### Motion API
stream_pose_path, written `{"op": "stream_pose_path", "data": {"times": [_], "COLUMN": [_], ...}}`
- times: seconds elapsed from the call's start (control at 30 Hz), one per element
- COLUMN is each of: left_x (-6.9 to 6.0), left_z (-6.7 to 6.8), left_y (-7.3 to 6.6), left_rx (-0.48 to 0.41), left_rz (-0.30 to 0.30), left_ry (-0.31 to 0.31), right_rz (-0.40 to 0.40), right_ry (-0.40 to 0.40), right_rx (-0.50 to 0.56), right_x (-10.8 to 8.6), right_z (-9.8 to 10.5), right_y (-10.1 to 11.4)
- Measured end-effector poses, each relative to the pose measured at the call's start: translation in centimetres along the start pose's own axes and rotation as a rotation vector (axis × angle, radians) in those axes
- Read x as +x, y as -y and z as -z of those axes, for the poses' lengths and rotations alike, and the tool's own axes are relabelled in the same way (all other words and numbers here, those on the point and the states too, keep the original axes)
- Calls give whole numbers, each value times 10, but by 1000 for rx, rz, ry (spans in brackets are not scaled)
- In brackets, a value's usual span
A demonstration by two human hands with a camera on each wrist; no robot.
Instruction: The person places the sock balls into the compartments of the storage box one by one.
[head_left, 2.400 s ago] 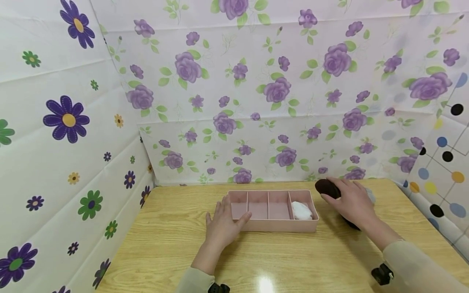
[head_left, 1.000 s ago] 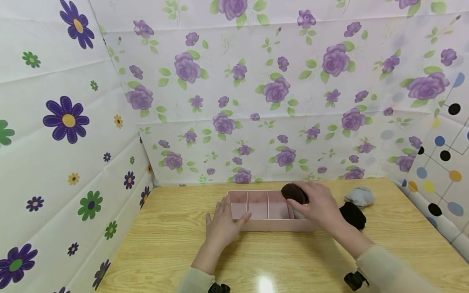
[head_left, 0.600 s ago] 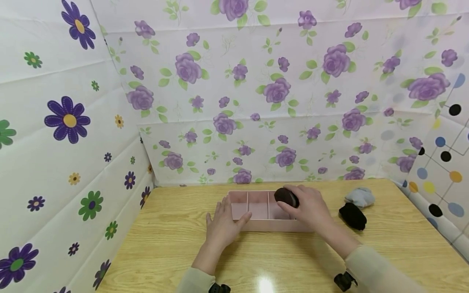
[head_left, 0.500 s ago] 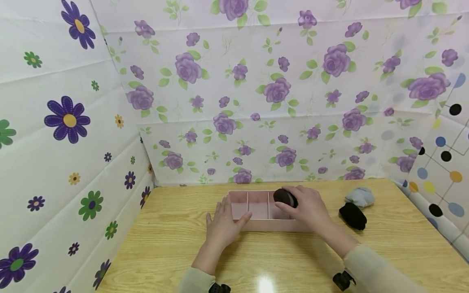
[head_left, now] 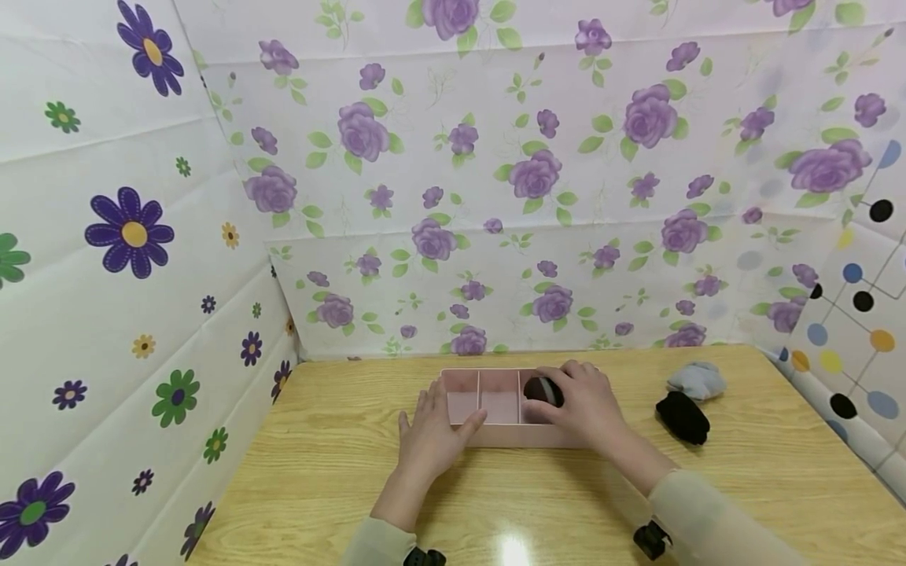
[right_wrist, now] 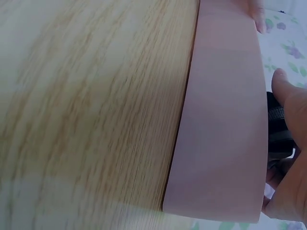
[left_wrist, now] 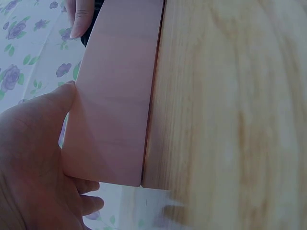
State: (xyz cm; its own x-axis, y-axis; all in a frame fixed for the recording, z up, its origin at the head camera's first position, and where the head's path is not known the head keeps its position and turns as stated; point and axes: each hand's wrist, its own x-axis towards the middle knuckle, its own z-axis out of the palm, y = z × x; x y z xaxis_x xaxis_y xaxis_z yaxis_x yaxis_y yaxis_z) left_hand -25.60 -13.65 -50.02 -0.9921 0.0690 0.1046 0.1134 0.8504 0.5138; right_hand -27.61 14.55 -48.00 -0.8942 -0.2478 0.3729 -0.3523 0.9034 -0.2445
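Observation:
A pink box (head_left: 524,436) with four compartments in a row stands on the wooden table. My left hand (head_left: 429,431) rests at its left end, fingers straight along the end wall and thumb over the front rim; the left wrist view shows the hand (left_wrist: 38,158) against the box (left_wrist: 110,96). With my right hand (head_left: 583,401) I grip a dark brown, rolled bundle (head_left: 543,391) at the third compartment from the left. In the right wrist view a black, banded part of it (right_wrist: 278,129) shows behind the box wall (right_wrist: 220,120), beside my hand (right_wrist: 292,134). The rightmost compartment is hidden by my hand.
To the right of the box, a black bundle (head_left: 683,417) lies on the table (head_left: 566,503), with a light grey bundle (head_left: 697,380) just behind it. Flower-patterned sheets (head_left: 481,181) hang behind and on the left; a dotted sheet (head_left: 849,346) is on the right.
My right hand has carried the brown bundle left from beside the box and lowered it at the third compartment. The black and grey bundles are now uncovered. My left hand stays put.

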Motion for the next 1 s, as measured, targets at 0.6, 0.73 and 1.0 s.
{"op": "stream_pose_path", "data": {"times": [0.6,0.73,1.0], "left_x": [-1,-1,-2], "left_z": [1,1,1], "left_y": [-1,-2,-2], "left_rx": [-12,-12,-7], "left_rz": [-1,-4,-10], "left_ry": [-3,-6,-6], "right_rz": [-2,-1,6], "right_ry": [-19,-60,-78], "right_rx": [40,51,57], "right_x": [-6,-9,-20], "right_z": [8,15,29], "right_y": [-7,-13,-29]}}
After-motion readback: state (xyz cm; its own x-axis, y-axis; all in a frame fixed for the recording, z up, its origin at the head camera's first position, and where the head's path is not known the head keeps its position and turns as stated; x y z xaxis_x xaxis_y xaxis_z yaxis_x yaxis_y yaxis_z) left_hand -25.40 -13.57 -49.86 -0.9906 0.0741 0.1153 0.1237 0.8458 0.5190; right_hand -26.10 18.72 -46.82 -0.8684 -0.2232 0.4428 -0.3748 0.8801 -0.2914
